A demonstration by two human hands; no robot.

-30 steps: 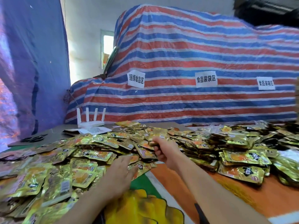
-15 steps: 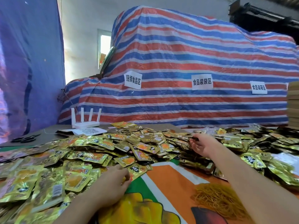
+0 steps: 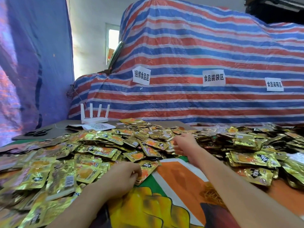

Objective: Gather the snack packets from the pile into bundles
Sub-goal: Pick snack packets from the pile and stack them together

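Right hand [image 3: 184, 145] swung back left, off dark packet heap [image 3: 218, 143], now at middle of pile of gold foil snack packets [image 3: 102, 150]. Fingers curled at packet edges; pinch or mere touch, cannot tell. Left hand [image 3: 121, 178] unmoved at pile's near edge, fingers curled round orange-printed gold packet [image 3: 147, 169]. Judgement: still collecting, no bundle formed. Orange stringy tangle [image 3: 212, 195] on colourful printed mat [image 3: 177, 176] untouched.

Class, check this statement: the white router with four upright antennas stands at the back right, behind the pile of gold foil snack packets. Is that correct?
One detail is wrong. The white router with four upright antennas stands at the back left, not the back right. It is indeed behind the pile of gold foil snack packets. The head view shows this.
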